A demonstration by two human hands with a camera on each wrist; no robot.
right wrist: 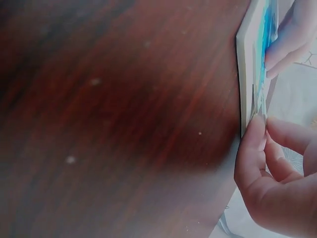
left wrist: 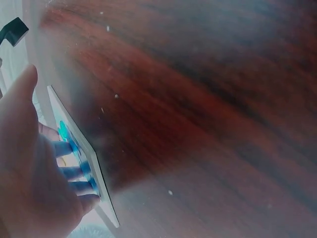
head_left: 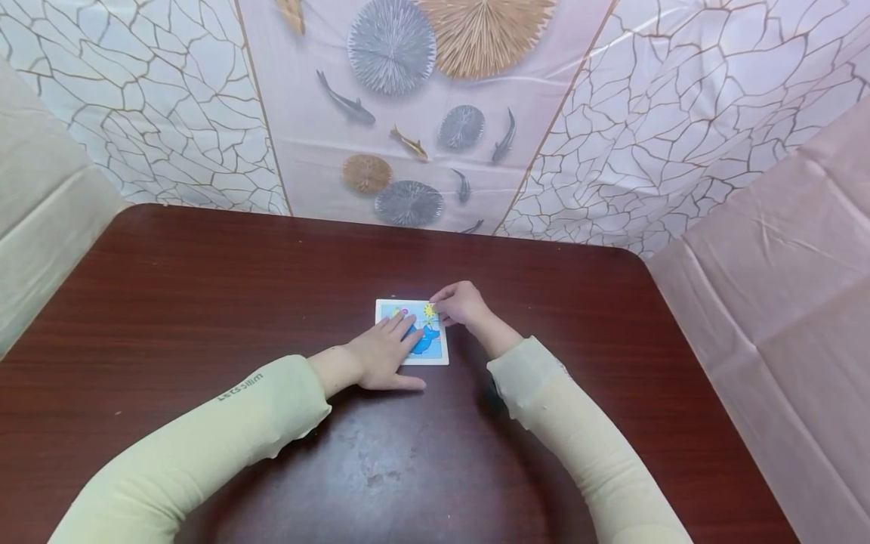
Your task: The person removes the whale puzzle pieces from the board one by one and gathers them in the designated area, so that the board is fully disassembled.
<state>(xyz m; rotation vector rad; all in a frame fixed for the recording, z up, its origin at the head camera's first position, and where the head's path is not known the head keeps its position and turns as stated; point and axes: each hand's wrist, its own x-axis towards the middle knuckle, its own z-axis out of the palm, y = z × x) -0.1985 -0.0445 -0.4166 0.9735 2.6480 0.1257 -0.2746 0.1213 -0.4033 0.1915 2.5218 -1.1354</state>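
A small white-rimmed puzzle board [head_left: 431,360] with a light-blue picture lies on the table, showing a blue figure and a yellow sun. Across its left part rests my left hand [head_left: 382,355], fingers straight and spread, thumb pointing out over the table below the lower edge. At the upper right corner my right hand [head_left: 465,306] pinches a thin puzzle piece [right wrist: 263,105] between thumb and fingertips; the right wrist view shows it tilted up slightly from the board. Much of the picture's left side is hidden under the left fingers. In the left wrist view the fingertips [left wrist: 89,199] meet the board's surface.
The dark reddish-brown wooden table [head_left: 258,295] has rounded far corners. Patterned cloth [head_left: 435,143] hangs behind its far edge, and plain pale cloth [head_left: 768,302] stands along the right side. A black object [left wrist: 16,30] appears at the left wrist view's upper left.
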